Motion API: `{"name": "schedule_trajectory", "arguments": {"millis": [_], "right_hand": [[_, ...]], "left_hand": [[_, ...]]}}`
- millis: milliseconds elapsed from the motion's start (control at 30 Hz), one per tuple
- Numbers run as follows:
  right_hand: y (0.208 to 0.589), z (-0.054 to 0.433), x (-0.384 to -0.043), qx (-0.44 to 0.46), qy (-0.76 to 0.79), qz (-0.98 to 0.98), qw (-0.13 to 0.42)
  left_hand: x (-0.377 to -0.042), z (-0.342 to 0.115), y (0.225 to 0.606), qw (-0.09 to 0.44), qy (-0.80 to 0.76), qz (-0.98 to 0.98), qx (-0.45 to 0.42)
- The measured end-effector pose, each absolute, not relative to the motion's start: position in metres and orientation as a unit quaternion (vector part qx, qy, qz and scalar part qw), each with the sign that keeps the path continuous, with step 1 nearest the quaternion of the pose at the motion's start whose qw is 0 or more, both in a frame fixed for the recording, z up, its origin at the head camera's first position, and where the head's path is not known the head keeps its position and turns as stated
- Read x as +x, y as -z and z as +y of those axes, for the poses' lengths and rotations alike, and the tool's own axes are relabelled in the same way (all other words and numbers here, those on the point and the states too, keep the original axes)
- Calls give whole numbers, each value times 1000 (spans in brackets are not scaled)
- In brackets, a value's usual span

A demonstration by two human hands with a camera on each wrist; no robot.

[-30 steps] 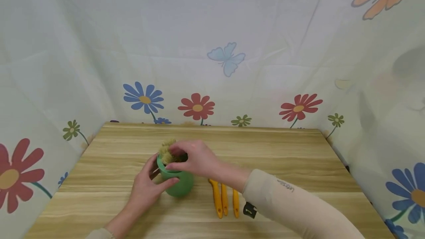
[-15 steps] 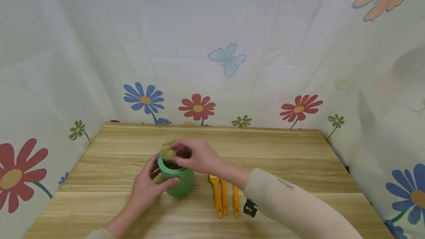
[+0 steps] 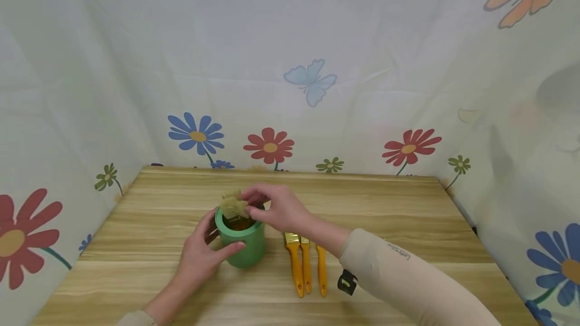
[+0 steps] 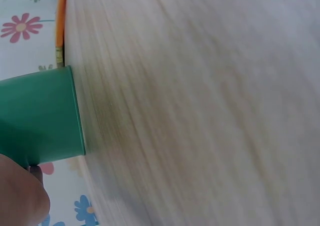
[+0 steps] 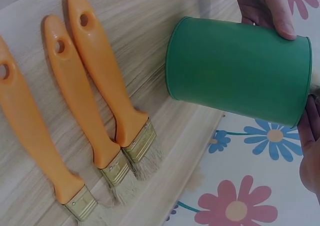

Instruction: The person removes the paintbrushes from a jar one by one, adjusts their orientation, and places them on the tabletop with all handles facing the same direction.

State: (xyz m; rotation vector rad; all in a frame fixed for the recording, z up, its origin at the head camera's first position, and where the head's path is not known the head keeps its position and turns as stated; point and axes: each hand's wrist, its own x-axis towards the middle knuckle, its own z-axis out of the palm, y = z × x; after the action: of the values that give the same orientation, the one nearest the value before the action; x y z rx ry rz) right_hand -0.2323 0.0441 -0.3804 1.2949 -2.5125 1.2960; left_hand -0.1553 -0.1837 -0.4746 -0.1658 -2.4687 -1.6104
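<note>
A green can (image 3: 244, 250) stands upright on the wooden table, left of the middle in the head view. My left hand (image 3: 199, 253) grips its side from the left, thumb across the front. Pale bristles (image 3: 234, 208) of at least one paintbrush poke up out of the can's mouth, the handle hidden inside. My right hand (image 3: 278, 209) reaches over the rim from the right and pinches the edge of these bristles between thumb and fingers. In the right wrist view, the can (image 5: 240, 69) fills the upper right, with the right hand (image 5: 311, 151) at its rim.
Three orange-handled paintbrushes lie side by side right of the can: a left brush (image 3: 296, 270), a middle brush (image 3: 306, 270) and a right brush (image 3: 322, 273). A small black device (image 3: 347, 282) sits at the right sleeve. Flowered cloth (image 3: 317, 125) hangs behind the wooden table (image 3: 385, 200).
My right hand has risen and shifted slightly right, and the bristles have moved right with it, showing more of the can's mouth. The left hand and the can have stayed put.
</note>
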Motion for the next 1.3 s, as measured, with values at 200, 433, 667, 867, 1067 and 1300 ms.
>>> {"name": "schedule_trajectory", "arguments": {"millis": [200,433,667,867,1067,1300], "right_hand": [[379,42,-234,421,-406,-811,16],[371,47,-237,398,-434,-808,4],[362,48,-240,399,-464,-791,16],[355,49,-240,390,-481,-785,26],[350,50,-239,378,-490,-785,29],[347,50,-240,378,-502,-777,39]], "left_hand": [[-156,-183,476,99,546,-830,-57],[-155,-182,476,101,544,-831,-59],[-154,-182,477,100,544,-831,-56],[-154,-182,477,97,545,-831,-56],[-153,-181,476,94,548,-830,-53],[-151,-182,477,94,549,-829,-48]]}}
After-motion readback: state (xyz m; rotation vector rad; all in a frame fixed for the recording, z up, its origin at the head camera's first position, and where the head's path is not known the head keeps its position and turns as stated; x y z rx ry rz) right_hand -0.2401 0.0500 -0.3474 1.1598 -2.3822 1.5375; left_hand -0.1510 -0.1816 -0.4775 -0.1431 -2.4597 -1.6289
